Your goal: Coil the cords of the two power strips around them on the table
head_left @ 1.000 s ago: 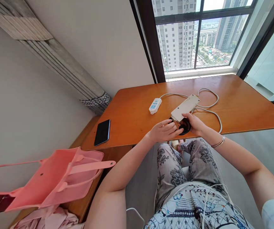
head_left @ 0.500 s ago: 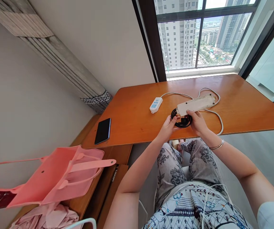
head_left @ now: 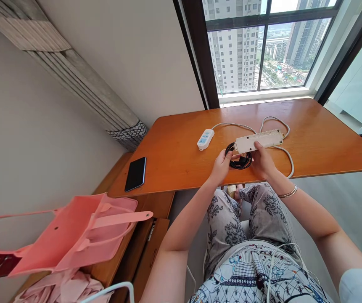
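My left hand is closed on a coiled black cable, whose loops hang just below one end of a white power strip. A black plug shows inside the coil. My right hand grips the power strip from below, thumb on its flat face. The strip is held over the near part of the wooden table, tilted slightly up to the right. On the table to the left lies a smaller white socket block with blue faces, joined to a white cord.
A black phone lies at the table's left end. Left of the table, an open pink bag stands on a wooden cabinet, with pink cloth below. A window is behind the table; a grey curtain hangs left.
The power strip has turned a little, its right end lower and its flat face more toward me. My right thumb has shifted right along it. My left hand keeps hold of the black coil.
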`<state>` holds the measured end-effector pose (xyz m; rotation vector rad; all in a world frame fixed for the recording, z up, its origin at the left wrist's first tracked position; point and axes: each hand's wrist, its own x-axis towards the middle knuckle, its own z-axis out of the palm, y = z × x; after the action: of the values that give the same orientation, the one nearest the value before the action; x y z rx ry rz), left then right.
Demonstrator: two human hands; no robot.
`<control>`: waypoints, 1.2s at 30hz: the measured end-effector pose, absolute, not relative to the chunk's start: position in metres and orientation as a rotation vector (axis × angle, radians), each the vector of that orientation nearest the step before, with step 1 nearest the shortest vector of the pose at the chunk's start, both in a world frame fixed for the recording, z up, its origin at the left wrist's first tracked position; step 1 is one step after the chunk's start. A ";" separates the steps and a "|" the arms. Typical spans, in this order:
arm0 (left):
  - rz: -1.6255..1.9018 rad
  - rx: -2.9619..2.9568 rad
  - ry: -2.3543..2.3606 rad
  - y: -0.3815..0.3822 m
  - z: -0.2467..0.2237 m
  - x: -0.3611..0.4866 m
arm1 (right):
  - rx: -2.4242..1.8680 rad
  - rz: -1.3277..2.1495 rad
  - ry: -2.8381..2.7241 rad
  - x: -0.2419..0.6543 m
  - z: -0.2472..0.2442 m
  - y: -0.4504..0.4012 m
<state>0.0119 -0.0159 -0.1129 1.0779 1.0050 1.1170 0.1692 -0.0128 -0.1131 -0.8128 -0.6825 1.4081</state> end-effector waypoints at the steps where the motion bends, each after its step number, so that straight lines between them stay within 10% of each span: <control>1: 1.120 1.061 0.997 -0.015 -0.113 0.012 | -0.806 1.427 -0.688 0.170 -0.113 -0.014; 36: 1.089 0.969 0.900 -0.009 -0.127 0.019 | -0.896 1.422 -0.747 0.172 -0.105 -0.021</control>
<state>0.0191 -0.0087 -0.1274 0.9689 0.8998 1.0886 0.1724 -0.0208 -0.1048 -0.8960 -0.7469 1.4217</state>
